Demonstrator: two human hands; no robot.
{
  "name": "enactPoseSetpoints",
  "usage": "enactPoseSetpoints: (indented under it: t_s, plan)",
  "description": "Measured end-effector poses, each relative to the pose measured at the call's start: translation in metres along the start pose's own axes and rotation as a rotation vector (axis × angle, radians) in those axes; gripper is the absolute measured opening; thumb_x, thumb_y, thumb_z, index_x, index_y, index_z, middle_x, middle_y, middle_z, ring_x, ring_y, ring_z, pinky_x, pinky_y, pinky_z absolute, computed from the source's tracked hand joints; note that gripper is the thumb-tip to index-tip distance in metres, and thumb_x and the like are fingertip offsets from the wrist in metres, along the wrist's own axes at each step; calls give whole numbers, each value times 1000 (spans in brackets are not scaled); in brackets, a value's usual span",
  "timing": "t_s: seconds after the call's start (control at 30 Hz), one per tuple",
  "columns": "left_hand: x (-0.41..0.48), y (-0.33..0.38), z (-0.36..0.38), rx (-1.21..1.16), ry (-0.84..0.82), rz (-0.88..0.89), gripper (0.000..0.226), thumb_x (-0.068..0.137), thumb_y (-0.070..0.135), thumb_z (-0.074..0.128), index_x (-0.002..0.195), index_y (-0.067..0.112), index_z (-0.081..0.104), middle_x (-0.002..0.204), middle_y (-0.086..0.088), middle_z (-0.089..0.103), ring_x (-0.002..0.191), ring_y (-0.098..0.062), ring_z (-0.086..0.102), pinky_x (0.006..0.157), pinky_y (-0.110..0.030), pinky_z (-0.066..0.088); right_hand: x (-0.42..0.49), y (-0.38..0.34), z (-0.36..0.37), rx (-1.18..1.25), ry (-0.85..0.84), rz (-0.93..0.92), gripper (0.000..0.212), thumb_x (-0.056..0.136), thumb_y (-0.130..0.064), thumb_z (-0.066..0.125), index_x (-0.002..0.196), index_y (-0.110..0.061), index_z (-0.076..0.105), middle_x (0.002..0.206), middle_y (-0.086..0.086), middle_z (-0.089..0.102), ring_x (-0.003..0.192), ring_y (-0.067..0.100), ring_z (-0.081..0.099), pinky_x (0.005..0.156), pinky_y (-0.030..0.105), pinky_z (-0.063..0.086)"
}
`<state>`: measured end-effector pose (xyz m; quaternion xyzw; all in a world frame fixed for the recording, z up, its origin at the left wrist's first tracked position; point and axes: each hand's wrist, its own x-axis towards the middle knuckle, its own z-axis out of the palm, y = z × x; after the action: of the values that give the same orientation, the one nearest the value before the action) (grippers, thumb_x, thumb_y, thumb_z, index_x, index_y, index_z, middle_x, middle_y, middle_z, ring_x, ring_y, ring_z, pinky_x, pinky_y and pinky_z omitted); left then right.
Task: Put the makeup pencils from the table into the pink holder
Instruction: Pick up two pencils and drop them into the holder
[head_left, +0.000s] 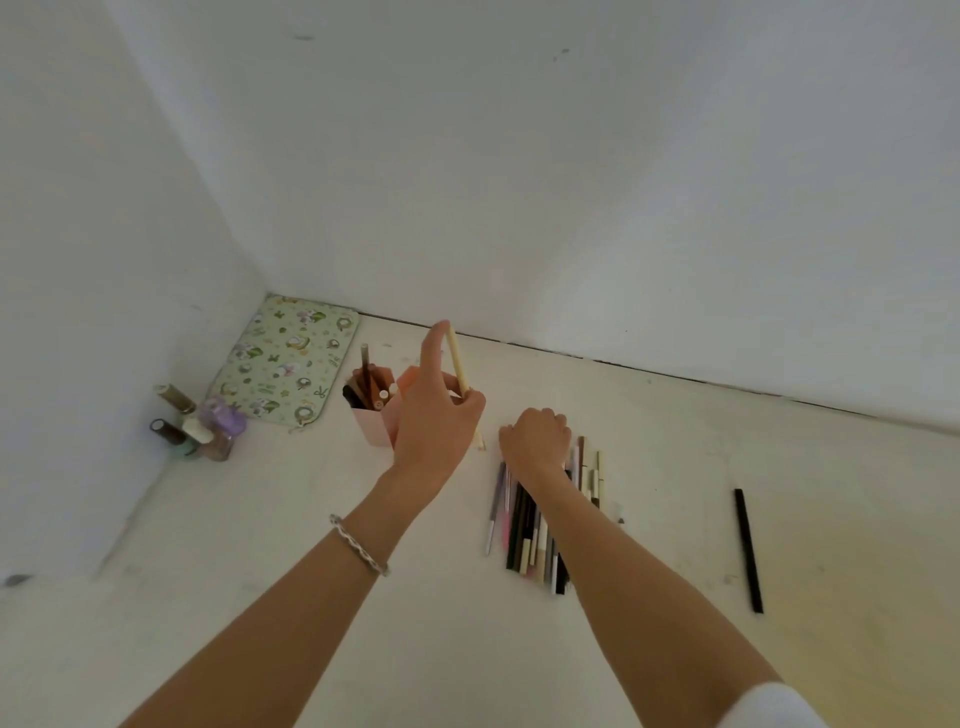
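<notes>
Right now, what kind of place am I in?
Probably a home vanity or dressing table: a pink holder already stocked with pencils, loose makeup pencils on the white tabletop, and nail polish bottles beside a green patterned pouch.

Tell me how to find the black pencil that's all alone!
Look at the white table and find the pile of pencils near its middle. Farther right, well apart from the pile, lies one long black pencil. It is the only pencil with nothing touching it.
</notes>
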<state>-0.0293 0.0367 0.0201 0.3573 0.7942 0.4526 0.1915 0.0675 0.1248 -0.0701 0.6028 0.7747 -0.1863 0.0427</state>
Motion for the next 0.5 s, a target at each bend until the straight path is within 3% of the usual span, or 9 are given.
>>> enactPoseSetpoints:
  t_s: [0.07,0.13,0.23,0.3,0.4,0.5]
  plan:
    - [4,0,-11,-166,29,30,78,87,9,66,145,42,26,84,-2,67,72,-15,69,66,-36,61,6,0,-11,177,-32,14,20,90,-17,47,71,-10,48,78,7,58,85,28,58,68,30,40]
    - [12,-3,-30,-274,136,84,72,89,7,65,140,43,30,89,-2,67,68,-15,72,55,-30,60,14,0,-33,428,-16,52,15,88,-15,48,78,-6,54,75,5,59,70,23,54,54,25,35]
    - [28,-18,-64,-273,341,157,60,92,12,63,135,42,32,98,0,66,64,-11,73,49,-20,55,24,-6,-71,705,111,19,15,91,-14,49,93,-4,60,87,10,70,70,19,55,53,22,38]
    - [35,-30,-79,-237,434,168,55,92,17,61,132,40,32,102,0,68,66,-7,73,52,-20,56,25,-15,-92,867,241,-38,13,95,-15,51,103,-9,58,82,7,69,70,18,59,54,14,39]
    - [36,-46,-84,-116,458,155,40,95,19,59,125,34,38,107,5,67,81,-3,72,67,-27,61,14,-35,-110,1058,376,-145,18,97,-17,51,115,-16,51,77,4,66,71,13,64,60,12,43]
    - [30,-58,-74,95,360,241,24,95,14,60,117,19,54,108,0,65,101,-18,65,89,-44,55,1,-53,-115,1134,454,-248,13,98,-16,50,111,-17,52,72,0,64,72,9,65,62,7,43]
